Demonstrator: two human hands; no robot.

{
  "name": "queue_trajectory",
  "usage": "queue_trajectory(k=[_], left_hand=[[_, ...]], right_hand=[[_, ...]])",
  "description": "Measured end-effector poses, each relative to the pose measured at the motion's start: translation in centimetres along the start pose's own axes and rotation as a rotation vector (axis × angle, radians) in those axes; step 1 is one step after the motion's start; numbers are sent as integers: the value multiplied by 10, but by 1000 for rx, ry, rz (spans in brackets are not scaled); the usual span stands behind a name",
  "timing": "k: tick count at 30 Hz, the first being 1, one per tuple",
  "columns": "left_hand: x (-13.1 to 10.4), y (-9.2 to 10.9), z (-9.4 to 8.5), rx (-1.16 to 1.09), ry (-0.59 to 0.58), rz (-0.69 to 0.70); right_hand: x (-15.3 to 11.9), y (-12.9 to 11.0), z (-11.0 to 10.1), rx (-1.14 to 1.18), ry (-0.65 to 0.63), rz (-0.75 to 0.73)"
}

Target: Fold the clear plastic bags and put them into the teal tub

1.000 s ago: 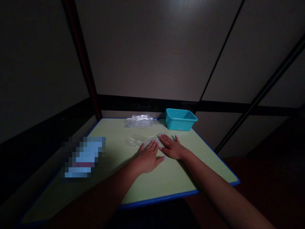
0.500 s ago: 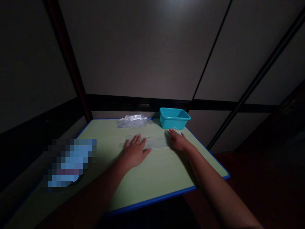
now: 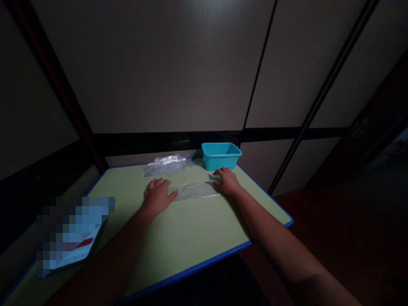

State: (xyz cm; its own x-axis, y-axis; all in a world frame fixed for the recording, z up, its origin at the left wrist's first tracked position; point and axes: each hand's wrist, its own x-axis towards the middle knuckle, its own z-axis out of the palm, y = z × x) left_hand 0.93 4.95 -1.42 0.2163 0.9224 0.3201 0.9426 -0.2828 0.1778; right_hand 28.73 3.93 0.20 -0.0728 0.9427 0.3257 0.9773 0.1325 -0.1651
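A clear plastic bag point(image 3: 196, 191), folded into a long flat strip, lies across the middle of the table. At its left end is my left hand point(image 3: 158, 195), fingers spread and thumb reaching over the plastic. My right hand point(image 3: 227, 180) is at the strip's right end, its fingers apart and slightly bent, the thumb pointing left. Neither hand wraps round the plastic. Farther back lies a crumpled pile of clear plastic point(image 3: 167, 165). A turquoise plastic basin point(image 3: 221, 160) stands just beyond my right hand.
The pale green table point(image 3: 191, 229) has a blue edge. At its left lies a blue flat object point(image 3: 78, 238), partly pixelated, with a red band. Cabinet panels point(image 3: 165, 76) rise right behind the table.
The view has shifted and turned a little to the right. My left hand has slid left along the plastic strip, and my right hand's fingers are more bent and spread.
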Motion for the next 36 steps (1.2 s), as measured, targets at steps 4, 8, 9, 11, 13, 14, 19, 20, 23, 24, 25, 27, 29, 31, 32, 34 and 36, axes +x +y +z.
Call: queue_trajectory(k=[4,8,9,11,13,14,19,20,23,24,25,27,29,31,32,34,36], left_hand=[[2,6,2,-74,-18,35],[1,12,1,-94,-34,45],[0,13,1,-96,-40,42],[-2,13,0,-98,-48,36],[-3,13,0,-93,-39,22],[-3,14,0,-88,-29,10],[-1,15,2,-38,5,-47],[-1,15,2,-31,-1,-45],[-1,16,3,-28,-19,-37],[-1,16,3,-30,-22,-38],[-2,16,4,-30,-25,-38],[-2,16,4,-30,-35,-35],[-2,17,4,-29,-48,-33],[-2,16,4,-31,-62,-38],[-2,16,4,-34,-68,-40],[-2,16,4,-46,-81,-36],[-2,16,4,-57,-86,-27]], right_hand=[[2,-3,4,18,-60,1],[4,-2,5,58,-117,30],[5,-3,4,68,-132,36],[5,-3,3,90,-157,47],[5,-5,0,119,-172,55],[5,-6,-1,134,-175,57],[5,-8,-4,231,-165,51],[5,-8,-3,251,-162,46],[7,-5,2,299,-148,34],[7,-4,4,314,-138,32],[8,-3,6,332,-124,31],[9,0,11,381,-86,20],[11,2,13,445,-50,-5],[11,2,14,521,-30,-37],[11,2,13,560,-28,-51],[11,2,13,611,-33,-61],[10,1,12,616,-54,-44]])
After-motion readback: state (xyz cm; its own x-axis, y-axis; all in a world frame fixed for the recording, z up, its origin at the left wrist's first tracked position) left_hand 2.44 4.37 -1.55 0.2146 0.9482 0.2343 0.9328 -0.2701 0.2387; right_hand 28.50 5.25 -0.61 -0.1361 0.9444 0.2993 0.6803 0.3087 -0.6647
